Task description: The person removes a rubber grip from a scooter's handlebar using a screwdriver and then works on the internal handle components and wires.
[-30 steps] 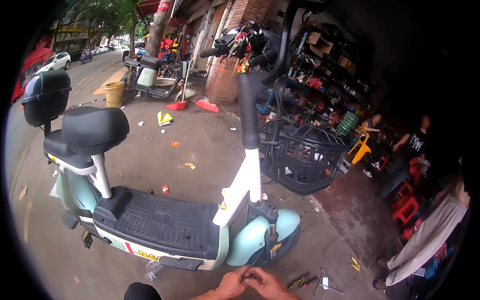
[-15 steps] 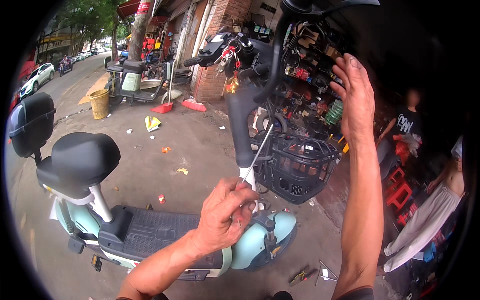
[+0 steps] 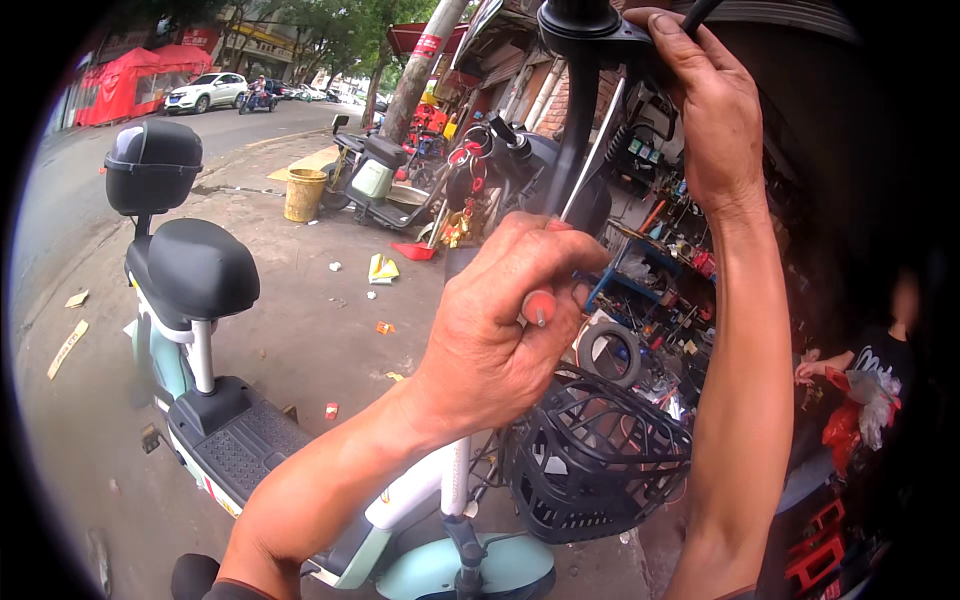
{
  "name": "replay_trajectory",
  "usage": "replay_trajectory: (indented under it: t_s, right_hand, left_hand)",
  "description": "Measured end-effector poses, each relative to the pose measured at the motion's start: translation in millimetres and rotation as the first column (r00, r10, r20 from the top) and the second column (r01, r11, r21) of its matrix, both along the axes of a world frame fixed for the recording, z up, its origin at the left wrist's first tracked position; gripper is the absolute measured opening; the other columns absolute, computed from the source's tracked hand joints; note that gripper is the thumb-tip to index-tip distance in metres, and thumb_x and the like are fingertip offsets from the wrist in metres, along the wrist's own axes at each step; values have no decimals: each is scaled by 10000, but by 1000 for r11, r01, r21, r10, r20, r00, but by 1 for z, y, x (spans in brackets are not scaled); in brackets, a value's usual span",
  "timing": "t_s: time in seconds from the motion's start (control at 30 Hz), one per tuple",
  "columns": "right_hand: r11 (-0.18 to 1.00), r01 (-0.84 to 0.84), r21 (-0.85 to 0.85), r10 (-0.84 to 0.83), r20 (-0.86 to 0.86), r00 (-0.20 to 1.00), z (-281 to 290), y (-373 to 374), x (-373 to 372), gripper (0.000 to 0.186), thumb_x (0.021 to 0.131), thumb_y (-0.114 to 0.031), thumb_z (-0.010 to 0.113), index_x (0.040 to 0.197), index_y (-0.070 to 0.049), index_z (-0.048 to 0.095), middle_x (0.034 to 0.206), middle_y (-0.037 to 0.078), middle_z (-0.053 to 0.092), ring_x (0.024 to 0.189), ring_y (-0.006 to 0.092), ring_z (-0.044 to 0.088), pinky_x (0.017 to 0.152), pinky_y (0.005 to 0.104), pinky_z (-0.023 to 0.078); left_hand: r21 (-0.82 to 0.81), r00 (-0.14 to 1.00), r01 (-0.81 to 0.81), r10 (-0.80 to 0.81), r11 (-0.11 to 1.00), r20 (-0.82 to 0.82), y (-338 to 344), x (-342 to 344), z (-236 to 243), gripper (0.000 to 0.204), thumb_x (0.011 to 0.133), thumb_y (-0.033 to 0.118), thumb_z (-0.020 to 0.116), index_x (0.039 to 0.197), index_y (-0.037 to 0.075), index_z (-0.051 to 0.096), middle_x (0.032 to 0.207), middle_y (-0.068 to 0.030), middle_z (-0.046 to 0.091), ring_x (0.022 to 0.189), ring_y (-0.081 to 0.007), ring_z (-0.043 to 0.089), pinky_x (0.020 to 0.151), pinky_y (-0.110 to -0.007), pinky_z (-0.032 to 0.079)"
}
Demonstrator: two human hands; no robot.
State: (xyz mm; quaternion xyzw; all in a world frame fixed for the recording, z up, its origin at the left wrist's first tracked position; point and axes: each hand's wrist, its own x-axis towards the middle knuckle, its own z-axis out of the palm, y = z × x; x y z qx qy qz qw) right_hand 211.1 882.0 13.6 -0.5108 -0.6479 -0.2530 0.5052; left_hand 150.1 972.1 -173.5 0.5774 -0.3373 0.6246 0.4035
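My left hand [image 3: 500,320] is closed around the orange-red handle of a screwdriver [image 3: 538,306], whose thin metal shaft slants up and away toward the handlebar. At the top of the view, my right hand [image 3: 718,115] grips a black handlebar fitting [image 3: 600,42] with thumb and fingers; its exact kind is hard to make out. The shaft's tip lies just below that fitting, and contact cannot be told. Both hands are over the front of a mint-and-white electric scooter [image 3: 465,570]. A bunch of keys with red tags [image 3: 470,160] hangs behind my left hand.
Below my hands is a black front basket [image 3: 600,455]. The scooter's black seat [image 3: 200,268] and rear box [image 3: 152,170] stand at left. A yellow bucket [image 3: 304,195], another scooter [image 3: 378,175] and a loose tire [image 3: 608,353] lie beyond. A person [image 3: 880,360] stands at right.
My left hand has risen with the screwdriver toward the handlebar. My right hand, open in the air before, now holds the black fitting. The view has tilted and swung left.
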Motion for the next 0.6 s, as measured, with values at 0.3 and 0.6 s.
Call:
replay_trajectory:
  t_s: [0.3,0.6]
  right_hand:
    - [986,-136,100,124,120,985,-15,6,11,202,931,-165,556,954,14,647,886,55,663,800,98,599,757,215,466]
    - [954,-281,102,264,158,952,-15,12,30,233,961,-184,499,930,11,624,840,77,659,754,120,618,715,236,488]
  left_hand:
    - [-152,997,75,-69,985,39,-16,53,8,200,840,-67,545,1037,-39,574,965,-117,580,886,-174,532,813,-300,431]
    - [-59,976,2,11,998,218,-9,76,15,203,792,-93,561,985,-47,597,914,-124,598,888,-243,546,831,-343,430]
